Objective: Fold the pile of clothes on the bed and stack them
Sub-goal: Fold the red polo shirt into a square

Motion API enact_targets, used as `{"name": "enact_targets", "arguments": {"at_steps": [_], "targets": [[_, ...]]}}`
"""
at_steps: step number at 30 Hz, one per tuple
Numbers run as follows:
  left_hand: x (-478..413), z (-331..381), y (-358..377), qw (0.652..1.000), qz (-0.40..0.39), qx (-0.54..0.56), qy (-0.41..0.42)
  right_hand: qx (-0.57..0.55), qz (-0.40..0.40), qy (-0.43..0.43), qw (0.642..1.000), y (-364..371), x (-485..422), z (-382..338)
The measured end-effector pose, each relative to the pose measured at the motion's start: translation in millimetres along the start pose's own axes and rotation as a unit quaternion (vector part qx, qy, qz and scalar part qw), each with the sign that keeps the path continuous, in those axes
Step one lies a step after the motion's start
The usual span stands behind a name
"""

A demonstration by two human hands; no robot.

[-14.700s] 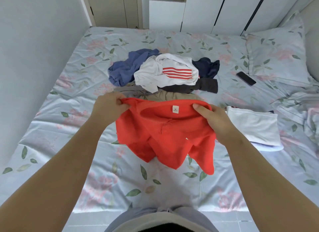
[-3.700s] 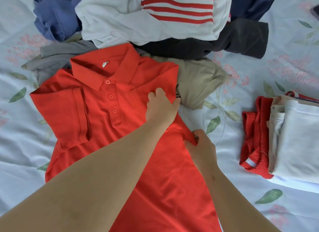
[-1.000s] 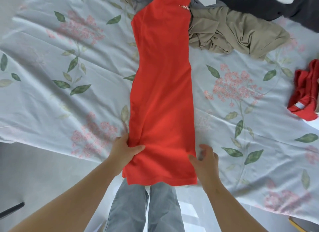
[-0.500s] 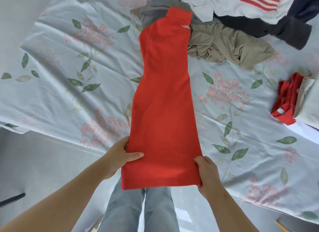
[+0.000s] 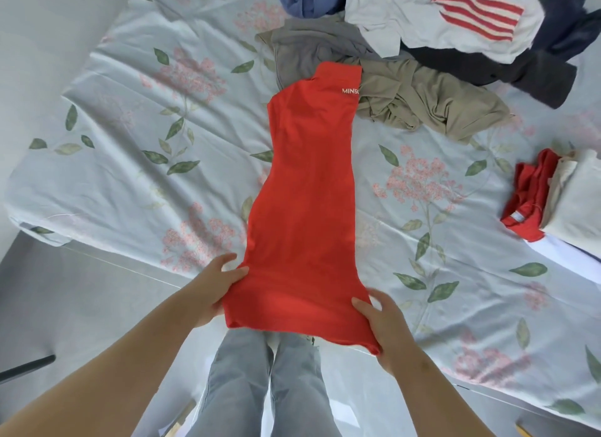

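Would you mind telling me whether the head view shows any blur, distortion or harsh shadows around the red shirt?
Head view: soft, even light, with only faint shadow beside the red shirt; the right hand looks slightly motion-blurred, the left hand sharper; wide-angle distortion bends the edges of the bed.

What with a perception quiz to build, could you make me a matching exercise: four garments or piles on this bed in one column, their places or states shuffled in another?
Things
1. red shirt
2. beige garment
3. striped white shirt
4. folded stack

Places or states
a. crumpled, just right of the red collar
b. folded into a long strip, hem gripped by the left hand and right hand
c. at the right edge of the view
d. at the top of the view, over a dark garment

Pairs: 1-b, 2-a, 3-d, 4-c
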State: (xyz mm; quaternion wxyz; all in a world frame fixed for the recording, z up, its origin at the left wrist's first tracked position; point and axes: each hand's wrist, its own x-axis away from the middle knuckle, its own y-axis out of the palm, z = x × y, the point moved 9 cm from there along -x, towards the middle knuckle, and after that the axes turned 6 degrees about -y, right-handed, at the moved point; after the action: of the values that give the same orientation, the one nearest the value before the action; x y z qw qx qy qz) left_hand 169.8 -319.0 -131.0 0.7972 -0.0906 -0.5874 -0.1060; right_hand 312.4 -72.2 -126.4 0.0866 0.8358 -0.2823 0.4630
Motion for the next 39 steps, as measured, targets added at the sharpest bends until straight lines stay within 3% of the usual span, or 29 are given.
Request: {"name": "enact_targets", "arguments": {"at_steps": [4, 10, 15, 17, 19, 21, 24, 26, 29, 33, 36, 39], "targets": [[8, 35, 14, 0.996, -0.06, 0.061, -0.006, -0.053, -0.018, -0.032, 0.998, 6, -11, -47], [-1, 113, 25, 0.961, -0.071, 0.265, -0.02, -0.104, -0.028, -0.08, 0.991, 27, -38, -141], [-1, 225, 45, 0.945, -0.083, 0.309, 0.066, -0.078, -0.003, -0.182, 0.98, 48, -70, -249], [3, 272, 51, 0.928, -0.111, 0.325, 0.145, -0.149, -0.009, -0.226, 0.963, 54, -79, -289], [1, 309, 54, 0.938, -0.1, 0.226, 0.241, -0.189, -0.02, -0.263, 0.946, 58, -91, -313], [-18, 317, 60, 0.953, -0.061, 0.067, 0.29, -0.144, -0.003, -0.28, 0.949, 60, -104, -312], [-59, 290, 59, 0.967, -0.027, -0.026, 0.251, -0.045, 0.035, -0.213, 0.975, 62, -133, -263], [-84, 266, 50, 0.97, 0.04, -0.109, 0.215, 0.005, 0.035, -0.149, 0.988, 66, -147, -221], [-113, 222, 32, 0.969, 0.112, -0.16, 0.152, 0.079, 0.032, -0.119, 0.989, 72, -160, -181], [-129, 187, 27, 0.965, 0.108, -0.205, 0.12, 0.192, 0.104, -0.143, 0.965, 65, -167, -173], [-125, 182, 25, 0.957, 0.098, -0.233, 0.144, 0.215, 0.08, -0.129, 0.965, 65, -164, -163], [-121, 170, 15, 0.926, 0.075, -0.342, 0.144, 0.207, 0.031, -0.066, 0.976, 66, -144, -130]]}}
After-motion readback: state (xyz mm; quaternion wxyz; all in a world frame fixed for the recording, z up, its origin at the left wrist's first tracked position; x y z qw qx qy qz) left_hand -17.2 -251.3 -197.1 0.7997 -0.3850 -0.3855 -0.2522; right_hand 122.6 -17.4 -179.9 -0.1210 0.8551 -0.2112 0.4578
